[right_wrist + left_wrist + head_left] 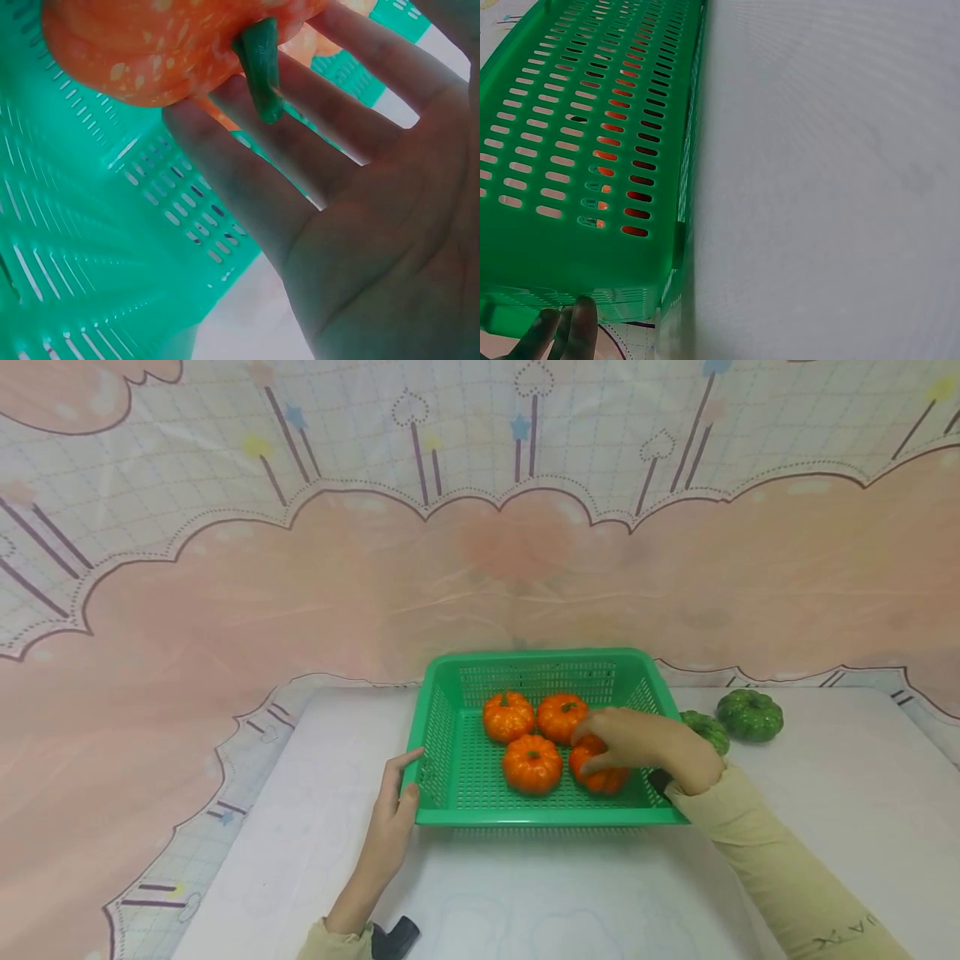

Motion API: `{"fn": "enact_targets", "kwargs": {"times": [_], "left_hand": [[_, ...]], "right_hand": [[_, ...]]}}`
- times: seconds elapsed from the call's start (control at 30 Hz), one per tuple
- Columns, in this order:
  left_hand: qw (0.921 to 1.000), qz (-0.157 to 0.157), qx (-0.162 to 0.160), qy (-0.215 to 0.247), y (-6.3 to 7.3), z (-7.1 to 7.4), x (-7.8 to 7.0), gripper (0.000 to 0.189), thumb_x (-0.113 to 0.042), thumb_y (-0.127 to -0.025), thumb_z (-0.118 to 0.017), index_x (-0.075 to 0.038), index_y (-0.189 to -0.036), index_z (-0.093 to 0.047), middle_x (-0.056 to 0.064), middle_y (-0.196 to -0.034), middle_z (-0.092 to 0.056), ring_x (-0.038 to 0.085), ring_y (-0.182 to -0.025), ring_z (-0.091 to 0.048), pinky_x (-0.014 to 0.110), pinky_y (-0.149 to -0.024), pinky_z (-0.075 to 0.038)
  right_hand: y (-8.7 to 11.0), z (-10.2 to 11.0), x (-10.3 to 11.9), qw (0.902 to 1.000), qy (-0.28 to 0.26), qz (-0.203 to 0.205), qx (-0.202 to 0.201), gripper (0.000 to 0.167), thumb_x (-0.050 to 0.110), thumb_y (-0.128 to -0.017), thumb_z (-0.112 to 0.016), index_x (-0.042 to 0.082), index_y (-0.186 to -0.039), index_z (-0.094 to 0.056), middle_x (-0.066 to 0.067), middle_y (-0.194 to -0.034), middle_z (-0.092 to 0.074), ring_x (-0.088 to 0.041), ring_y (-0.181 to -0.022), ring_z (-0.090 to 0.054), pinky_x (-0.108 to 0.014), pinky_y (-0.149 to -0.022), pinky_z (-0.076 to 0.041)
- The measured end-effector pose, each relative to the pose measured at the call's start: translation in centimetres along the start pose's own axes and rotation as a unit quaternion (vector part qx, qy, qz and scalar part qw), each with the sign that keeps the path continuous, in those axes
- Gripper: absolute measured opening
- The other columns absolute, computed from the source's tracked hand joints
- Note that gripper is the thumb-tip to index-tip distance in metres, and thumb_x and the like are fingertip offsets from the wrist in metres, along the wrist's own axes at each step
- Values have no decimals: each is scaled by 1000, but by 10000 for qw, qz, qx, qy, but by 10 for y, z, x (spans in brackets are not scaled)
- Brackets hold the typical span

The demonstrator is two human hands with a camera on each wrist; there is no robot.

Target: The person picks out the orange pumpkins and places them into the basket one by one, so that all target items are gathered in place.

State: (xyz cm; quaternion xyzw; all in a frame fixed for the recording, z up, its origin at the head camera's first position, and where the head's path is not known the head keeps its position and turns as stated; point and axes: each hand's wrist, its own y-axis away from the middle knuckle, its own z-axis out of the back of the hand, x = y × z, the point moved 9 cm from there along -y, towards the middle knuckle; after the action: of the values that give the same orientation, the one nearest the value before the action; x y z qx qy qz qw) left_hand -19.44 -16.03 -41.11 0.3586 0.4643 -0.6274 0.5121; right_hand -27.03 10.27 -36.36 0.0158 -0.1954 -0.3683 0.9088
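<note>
A green plastic basket with slotted walls stands on the white table, holding several orange pumpkins. My right hand reaches into it from the right and grips the front-right pumpkin, thumb on the near side. The right wrist view has fingertips against this pumpkin, its green stem above the fingers. At the basket's left end, my left hand touches the rim with fingers extended and thumb near the front corner. In the left wrist view, its straight fingers meet the end wall; the palm is hidden.
Other orange pumpkins sit left of and behind the gripped one. Two green pumpkins lie on the table right of the basket: one farther out, another partly behind the right forearm. A patterned cloth hangs behind the table.
</note>
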Motion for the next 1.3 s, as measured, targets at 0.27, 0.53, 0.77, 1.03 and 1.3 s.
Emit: {"fn": "enact_targets", "kwargs": {"times": [0.27,0.53,0.77,1.03,1.3], "left_hand": [[10000,-50,3,9,0,-1,1,42,-19,-109,-31,-11,-150,-32,18,-162,-20,37,-151,-18,54,-120,-23],[10000,-50,4,-13,0,-1,0,42,-17,-108,-31,-11,-150,-32,17,-162,-21,36,-151,-18,53,-120,-22],[10000,-1,-13,-49,0,-1,-1,43,-12,-107,-32,-10,-150,-32,19,-162,-21,37,-151,-19,54,-120,-23],[9992,-175,-104,-351,-1,4,-6,40,-15,-107,-39,-8,-146,-37,24,-158,-29,45,-144,-31,63,-109,-37],[9969,-123,-437,-641,-5,17,-15,44,-12,-101,-54,-6,-143,-43,17,-147,-40,35,-136,-43,55,-107,-45]], "right_hand": [[0,-2,-2,9999,-73,103,15,37,32,-89,-74,9,-118,-71,-5,-120,-69,-28,-114,-62,-45,-97,-53],[1,-2,-3,10000,-5,66,16,40,31,-89,-74,8,-120,-70,-7,-123,-67,-29,-117,-61,-47,-99,-52],[2,-3,-3,10000,58,-22,53,46,32,-90,-73,5,-126,-66,-10,-127,-65,-32,-121,-59,-48,-101,-50],[4,-1,-2,9998,57,-143,93,49,33,-91,-72,5,-130,-63,-11,-131,-63,-32,-122,-58,-49,-101,-50],[7,7,3,9998,150,-121,-87,48,32,-91,-72,4,-129,-63,-11,-130,-63,-32,-120,-60,-49,-100,-51]]}}
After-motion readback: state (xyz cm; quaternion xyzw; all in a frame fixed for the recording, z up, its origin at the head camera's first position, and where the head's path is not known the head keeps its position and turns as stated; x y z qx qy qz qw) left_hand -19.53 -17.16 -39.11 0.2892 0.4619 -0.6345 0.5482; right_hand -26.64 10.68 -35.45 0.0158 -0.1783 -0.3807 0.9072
